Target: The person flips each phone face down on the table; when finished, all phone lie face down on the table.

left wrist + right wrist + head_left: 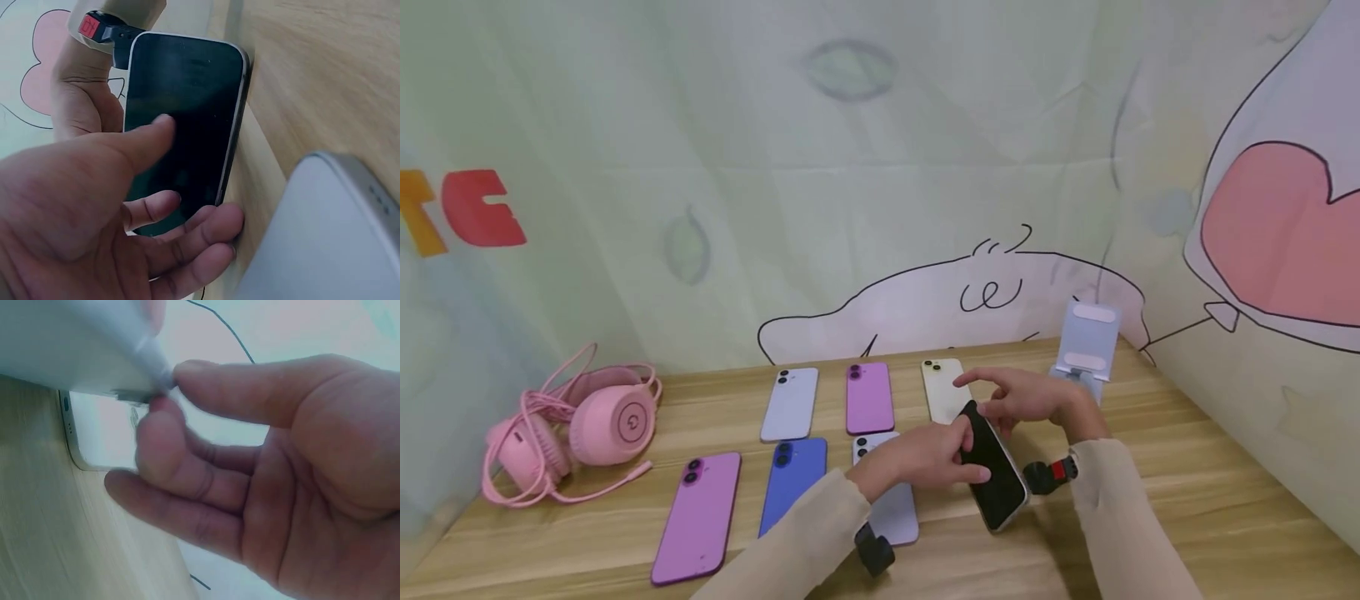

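Note:
A phone (996,483) with a dark screen is tilted up off the wooden table, its screen facing the left hand. At its upper corner the right hand (1030,395) pinches it between thumb and fingers, with the index finger extended outward in the head view. The left hand (921,458) is over the screen's left side, thumb and index fingertip at the glass; contact is unclear. In the left wrist view a gap separates the left thumb (150,144) from the other fingers. Beneath the left hand lies a pale phone (895,508), and a cream phone (942,392) is behind the hands.
Face down on the table (587,542) are a white phone (790,406), a pink phone (870,400), a blue phone (795,477) and a purple phone (697,517). Pink headphones (613,425) with a coiled cable are at left. A folding phone stand (1087,337) stands at back right.

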A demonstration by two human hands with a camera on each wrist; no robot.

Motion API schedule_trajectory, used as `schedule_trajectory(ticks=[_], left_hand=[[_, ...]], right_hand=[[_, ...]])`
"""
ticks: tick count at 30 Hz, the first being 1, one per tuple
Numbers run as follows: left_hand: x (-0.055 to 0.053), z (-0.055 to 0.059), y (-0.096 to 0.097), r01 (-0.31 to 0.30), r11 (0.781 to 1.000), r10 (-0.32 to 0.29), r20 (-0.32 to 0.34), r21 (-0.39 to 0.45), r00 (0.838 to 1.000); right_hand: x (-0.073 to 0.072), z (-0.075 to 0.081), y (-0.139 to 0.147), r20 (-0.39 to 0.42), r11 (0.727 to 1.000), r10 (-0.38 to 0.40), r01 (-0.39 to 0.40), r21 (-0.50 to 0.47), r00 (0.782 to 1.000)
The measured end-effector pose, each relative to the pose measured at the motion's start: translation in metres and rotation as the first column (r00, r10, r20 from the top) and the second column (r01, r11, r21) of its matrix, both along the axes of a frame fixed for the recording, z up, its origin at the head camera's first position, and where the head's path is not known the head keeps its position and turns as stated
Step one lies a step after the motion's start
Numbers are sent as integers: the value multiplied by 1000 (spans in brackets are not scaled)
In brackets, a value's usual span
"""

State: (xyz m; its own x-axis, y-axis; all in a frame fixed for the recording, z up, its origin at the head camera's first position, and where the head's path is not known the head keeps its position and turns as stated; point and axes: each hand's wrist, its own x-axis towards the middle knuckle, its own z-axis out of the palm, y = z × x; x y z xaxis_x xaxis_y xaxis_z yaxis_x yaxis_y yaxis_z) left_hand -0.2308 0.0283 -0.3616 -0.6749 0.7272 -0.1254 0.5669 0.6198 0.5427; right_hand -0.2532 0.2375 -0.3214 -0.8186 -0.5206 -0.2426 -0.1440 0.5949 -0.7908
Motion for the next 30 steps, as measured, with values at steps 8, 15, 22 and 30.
schedule_trajectory(ticks=[8, 15, 22, 30], left_hand=[[1, 6, 0, -89, 990, 80, 87, 108, 993], [-3, 10, 0, -173, 966, 160, 84, 193, 984], [-1, 15, 1, -230, 948, 212, 103, 221, 972], [0, 21, -1, -260, 943, 237, 128, 208, 963]], right_hand=[[-1, -1, -4, -46, 996, 54, -57, -68, 997], [0, -2, -4, -14, 988, 96, -97, -119, 995], [1, -3, -5, 35, 977, 159, -152, -151, 987], [2, -3, -5, 185, 989, 109, -87, -123, 977]])
